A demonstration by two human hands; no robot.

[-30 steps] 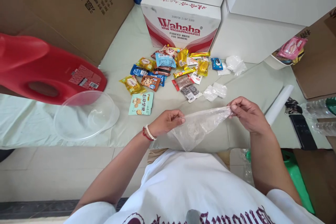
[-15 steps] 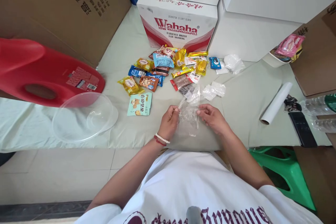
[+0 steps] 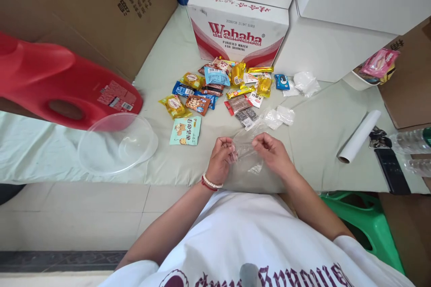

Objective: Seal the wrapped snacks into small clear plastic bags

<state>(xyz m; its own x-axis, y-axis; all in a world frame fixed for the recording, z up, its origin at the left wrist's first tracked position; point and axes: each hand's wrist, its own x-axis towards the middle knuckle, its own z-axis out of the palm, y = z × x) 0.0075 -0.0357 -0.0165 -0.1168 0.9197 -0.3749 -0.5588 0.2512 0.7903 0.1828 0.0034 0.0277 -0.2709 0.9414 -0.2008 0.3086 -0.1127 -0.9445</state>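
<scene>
Between my hands stretches a thin clear plastic bag point(image 3: 245, 140), see-through and crinkled, near the table's front edge. My left hand point(image 3: 221, 159), with bracelets at the wrist, is closed on a bunched part of it. Thumb and fingertips of my right hand point(image 3: 271, 151) pinch its other side. Just beyond lie a pile of wrapped snacks: a grey-black packet point(image 3: 247, 118), a red-brown packet point(image 3: 238, 104), a light blue packet point(image 3: 217, 76) and several yellow ones. A mint-green snack pouch point(image 3: 185, 130) lies left of my left hand. Folded clear plastic bags point(image 3: 279, 117) rest behind my right hand.
At left, a clear plastic bowl point(image 3: 101, 171) stands before a big red jug point(image 3: 67, 85). A Wahaha carton point(image 3: 237, 31) closes off the back. On the right are a white roll point(image 3: 360, 136), keys point(image 3: 380, 137), a black phone point(image 3: 392, 171) and plastic bottles point(image 3: 412, 141).
The clear bag is pulled flatter and wider between my hands, and my left hand has gathered part of it. The view has shifted slightly; the snacks lie as before.
</scene>
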